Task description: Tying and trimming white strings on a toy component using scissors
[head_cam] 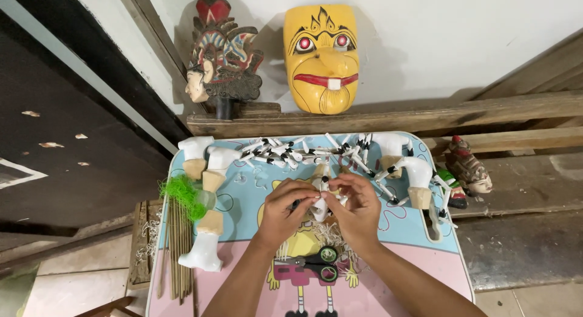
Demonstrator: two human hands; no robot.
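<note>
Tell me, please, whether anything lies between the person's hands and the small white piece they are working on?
Nothing visible does: the left hand and right hand already touch the white piece between them. The scissors lie nearer the person, clear of both.

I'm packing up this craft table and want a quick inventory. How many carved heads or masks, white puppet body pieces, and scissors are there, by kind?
Painted carved masks and heads: 3 (yellow wall mask, ornate crowned head, small head lying at right)
White-and-tan puppet body pieces: 6 (for example)
Black-handled scissors: 1
Total: 10
The small white arm sticks are too jumbled to count.
</note>
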